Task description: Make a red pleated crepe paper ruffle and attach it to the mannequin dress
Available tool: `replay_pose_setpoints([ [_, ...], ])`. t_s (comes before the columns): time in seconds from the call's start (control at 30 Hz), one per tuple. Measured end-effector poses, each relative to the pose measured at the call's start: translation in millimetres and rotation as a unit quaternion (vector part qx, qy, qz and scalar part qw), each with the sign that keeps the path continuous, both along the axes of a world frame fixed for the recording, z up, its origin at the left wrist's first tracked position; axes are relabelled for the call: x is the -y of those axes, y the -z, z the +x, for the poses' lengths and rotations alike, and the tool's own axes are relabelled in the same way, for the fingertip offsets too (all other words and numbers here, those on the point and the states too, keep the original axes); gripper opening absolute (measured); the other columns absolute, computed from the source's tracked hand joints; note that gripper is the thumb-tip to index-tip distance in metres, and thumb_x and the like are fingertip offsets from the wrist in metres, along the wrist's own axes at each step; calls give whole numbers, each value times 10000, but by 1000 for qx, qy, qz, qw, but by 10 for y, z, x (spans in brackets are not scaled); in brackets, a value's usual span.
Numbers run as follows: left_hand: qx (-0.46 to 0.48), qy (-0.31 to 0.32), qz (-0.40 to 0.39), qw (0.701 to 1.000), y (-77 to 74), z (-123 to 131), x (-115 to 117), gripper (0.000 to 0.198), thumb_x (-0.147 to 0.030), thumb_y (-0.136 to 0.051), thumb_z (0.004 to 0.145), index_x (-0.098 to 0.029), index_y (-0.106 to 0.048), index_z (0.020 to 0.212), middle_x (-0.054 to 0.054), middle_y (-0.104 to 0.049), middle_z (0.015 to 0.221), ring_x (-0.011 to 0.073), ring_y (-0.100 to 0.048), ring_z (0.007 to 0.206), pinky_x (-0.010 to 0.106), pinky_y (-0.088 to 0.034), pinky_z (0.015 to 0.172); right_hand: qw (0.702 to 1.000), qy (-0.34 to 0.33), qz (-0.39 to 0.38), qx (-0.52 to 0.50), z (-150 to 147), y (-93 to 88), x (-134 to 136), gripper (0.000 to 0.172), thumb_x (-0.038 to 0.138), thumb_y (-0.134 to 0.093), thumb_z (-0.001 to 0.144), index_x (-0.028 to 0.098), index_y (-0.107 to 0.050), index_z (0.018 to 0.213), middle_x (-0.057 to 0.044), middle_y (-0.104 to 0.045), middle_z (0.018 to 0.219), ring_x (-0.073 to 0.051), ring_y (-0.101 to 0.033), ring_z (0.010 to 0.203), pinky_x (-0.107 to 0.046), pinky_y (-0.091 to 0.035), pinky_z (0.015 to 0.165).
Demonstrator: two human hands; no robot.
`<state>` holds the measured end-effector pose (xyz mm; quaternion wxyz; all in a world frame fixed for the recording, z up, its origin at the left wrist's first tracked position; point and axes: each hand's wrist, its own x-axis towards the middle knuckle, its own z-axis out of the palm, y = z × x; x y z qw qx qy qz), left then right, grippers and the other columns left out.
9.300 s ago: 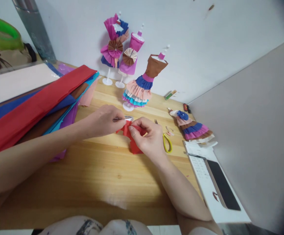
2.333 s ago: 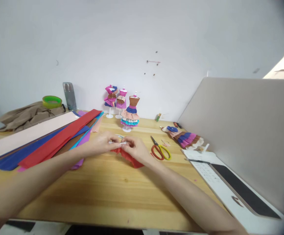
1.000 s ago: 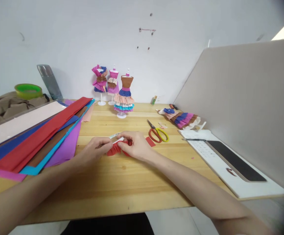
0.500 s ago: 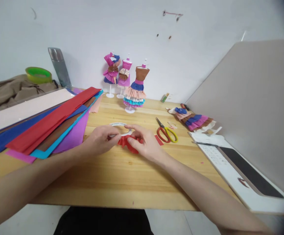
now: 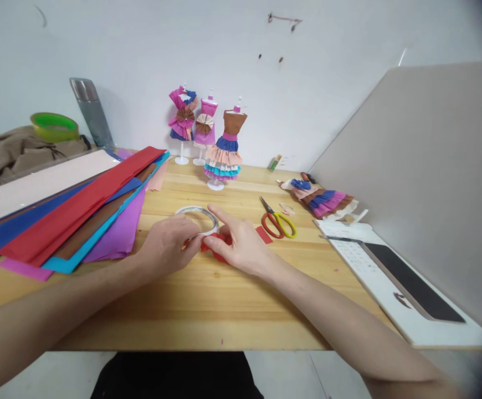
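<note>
My left hand (image 5: pixel 167 247) and my right hand (image 5: pixel 237 245) meet over a small gathered piece of red crepe paper (image 5: pixel 220 244) on the wooden table (image 5: pixel 191 310). The left fingers pinch the paper's left edge beside a strip of clear tape. The right hand presses on the paper, index finger stretched toward a roll of clear tape (image 5: pixel 198 215) lying just behind it. A small red scrap (image 5: pixel 263 234) lies to the right.
Red and yellow scissors (image 5: pixel 277 221) lie right of the hands. Long coloured crepe sheets (image 5: pixel 70 210) cover the left. Three paper dresses on stands (image 5: pixel 224 149) line the wall; another dress (image 5: pixel 322 199) lies flat. A phone on a white box (image 5: pixel 407 282) sits at right.
The hands have drawn the red paper slightly nearer and to the left of the scissors; the tape roll now lies uncovered behind them. The camera view shifted a little.
</note>
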<state>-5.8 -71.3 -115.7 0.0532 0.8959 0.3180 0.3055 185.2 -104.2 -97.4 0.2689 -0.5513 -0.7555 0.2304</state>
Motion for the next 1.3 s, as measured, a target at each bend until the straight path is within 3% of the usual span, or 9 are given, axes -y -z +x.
replay_pose_setpoints([
  [0.2, -12, -11, 41, 999, 40, -2, 3, 308, -230, -440, 893, -184, -485, 592, 13, -457, 563, 157, -408, 602, 309, -255, 580, 1000, -12, -15, -24, 34, 46, -21, 761, 561, -522, 899, 127, -377, 1507, 20, -572, 584, -171, -519, 565, -284, -339, 587],
  [0.4, -3, -59, -26, 998, -78, -49, -110, 327, -271, -445, 902, -177, -513, 597, 8, -493, 582, 136, -406, 585, 292, -274, 569, 995, -19, -9, -97, 95, 122, -76, 686, 544, -412, 947, 134, -377, 1496, 39, -508, 559, -171, -489, 559, -293, -351, 590],
  [0.47, 13, -41, -51, 998, -97, -57, -134, 321, -256, -442, 893, -170, -517, 593, -9, -479, 571, 119, -399, 571, 274, -275, 561, 990, -5, 5, -142, 102, 148, -101, 629, 542, -419, 933, 133, -478, 1407, 36, -504, 564, -170, -484, 564, -298, -357, 590],
  [0.57, 46, -21, -97, 994, -106, -51, -135, 314, -229, -423, 874, -163, -490, 575, -27, -435, 557, 100, -375, 555, 256, -260, 544, 973, 29, 28, -226, 97, 166, -136, 439, 523, -491, 881, 156, -623, 1084, 14, -544, 607, -166, -506, 597, -292, -377, 587],
  [0.67, 69, -19, -174, 982, -103, -41, -132, 316, -246, -415, 869, -161, -474, 571, -37, -374, 555, 92, -353, 548, 247, -235, 522, 962, 37, 29, -269, 77, 156, -146, 276, 459, -585, 808, 182, -589, 812, -3, -579, 656, -151, -525, 612, -278, -393, 582],
  [0.8, 78, -16, -257, 963, -91, -36, -153, 325, -301, -410, 865, -162, -470, 577, -42, -314, 559, 92, -334, 552, 240, -217, 507, 972, 33, 15, -234, 44, 139, -118, 234, 415, -629, 754, 192, -561, 741, 14, -546, 627, -129, -483, 576, -259, -365, 544],
  [0.97, 94, 2, -231, 968, -71, -32, -153, 326, -278, -436, 856, -166, -396, 552, -48, -279, 557, 80, -290, 538, 239, -194, 497, 983, 52, 39, -170, 28, 149, -91, 193, 363, -628, 742, 191, -562, 686, 29, -504, 585, -112, -414, 553, -250, -324, 529],
  [1.3, 79, 18, -155, 985, -69, -14, -98, 304, -204, -456, 869, -148, -494, 572, -45, -361, 537, 79, -335, 531, 236, -237, 514, 979, 46, 10, -196, 4, 171, -82, 122, 293, -578, 716, 186, -575, 657, 37, -485, 536, -96, -382, 504, -232, -298, 483],
])
